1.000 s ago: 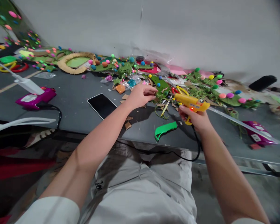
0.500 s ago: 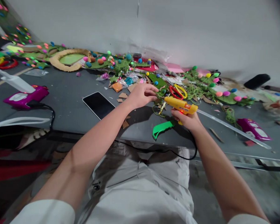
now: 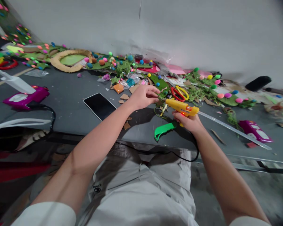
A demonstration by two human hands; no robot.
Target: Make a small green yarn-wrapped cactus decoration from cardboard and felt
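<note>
A yellow hot glue gun [image 3: 182,107] is gripped in my right hand [image 3: 188,121], its nozzle pointing left. A long clear glue stick [image 3: 235,131] sticks out of its back, and a red light glows near the grip. The fingers of my left hand [image 3: 144,96] are pinched round a small stringy green piece [image 3: 160,96], whose shape is partly hidden; the nozzle tip is at this piece. Scissors with red and yellow handles [image 3: 177,93] lie just behind the gun. A green-handled cutter [image 3: 164,129] rests in front of it.
A phone [image 3: 100,106] lies left of my left forearm among cardboard scraps [image 3: 124,96]. Pom-pom-covered green pieces [image 3: 122,67] and a tan ring [image 3: 55,62] line the wall. Purple packs [image 3: 254,131] sit at both sides. A black cord [image 3: 153,153] hangs along the table's front edge.
The glue gun and my right hand have shifted very slightly left, toward the green piece. My left hand stays almost where it was.
</note>
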